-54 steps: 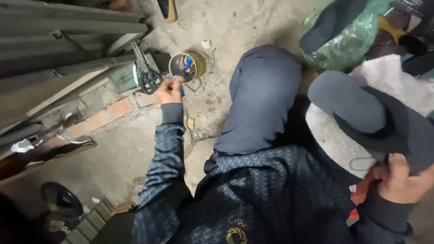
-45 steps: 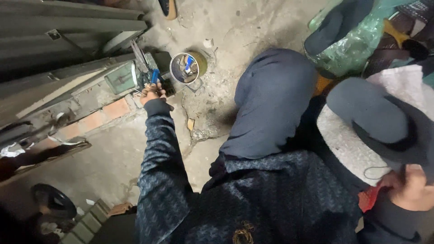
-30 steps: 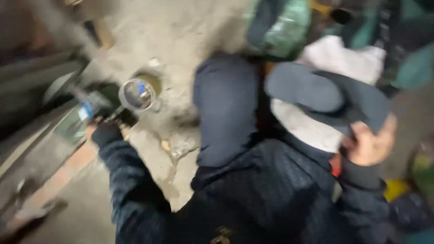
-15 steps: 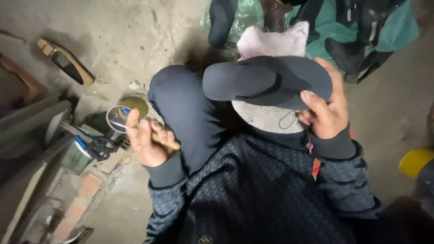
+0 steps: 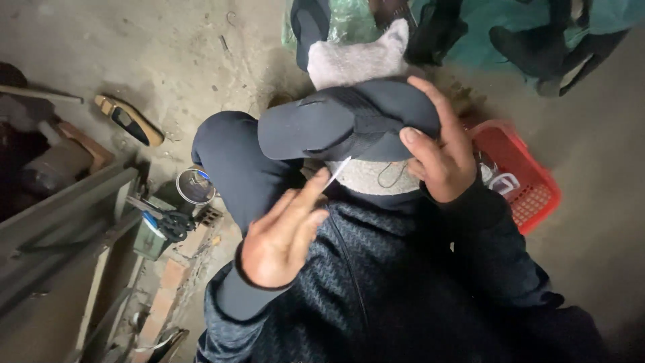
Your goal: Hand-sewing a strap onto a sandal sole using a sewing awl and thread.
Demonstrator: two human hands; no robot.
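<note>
The right hand point(image 5: 440, 151) gripped a dark slipper point(image 5: 349, 121), fingers wrapped over its near end and thumb pressed on the upper, holding it sole-edge up over the lap. A grey cloth point(image 5: 366, 175) lay under the slipper, just below the grip and across the knee. The left hand point(image 5: 282, 235) was raised just beside and below the slipper, fingers pressed together in a pinch on a thin pale needle-like tool point(image 5: 338, 169), its tip pointing up toward the slipper's lower edge, near but not visibly touching. A loose loop of thread point(image 5: 390, 176) hung on the cloth between the two hands; whether it ran to the tool could not be told.

Away from the left grip, down on the ground, sat a small round tin point(image 5: 195, 186), with black-handled scissors point(image 5: 171, 222) just beside it on a brick ledge. Farther off lay a tan shoe sole point(image 5: 127, 121). Beyond the right wrist stood a red plastic basket point(image 5: 531, 181). More dark footwear point(image 5: 557, 47) lay above the slipper on a green sheet.

Judged progress: early. Slipper was held and positioned, tool in hand and brought up, but no stitch or entry into the slipper showed. Actual work on the edge looked left to do.
</note>
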